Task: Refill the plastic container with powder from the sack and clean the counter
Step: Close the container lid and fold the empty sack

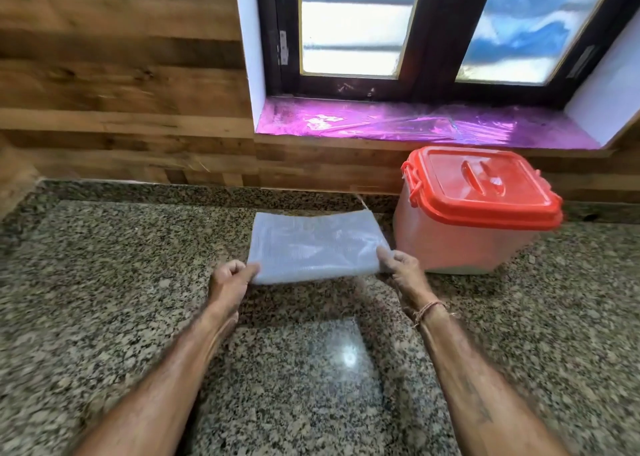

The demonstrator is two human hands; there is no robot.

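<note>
A flat, folded white woven sack (313,248) lies on the speckled granite counter (114,275), its near edge lifted slightly. My left hand (230,281) pinches the sack's near left corner. My right hand (398,265) pinches its near right corner. Just right of the sack stands a translucent plastic container (460,241) with an orange lid (481,185), closed and clipped at the side. The picture is a little blurred.
A wood-panelled wall (121,92) runs behind the counter. Above the container is a window sill covered in shiny purple film (415,125) below a dark-framed window (440,33). A light reflects off the granite near me.
</note>
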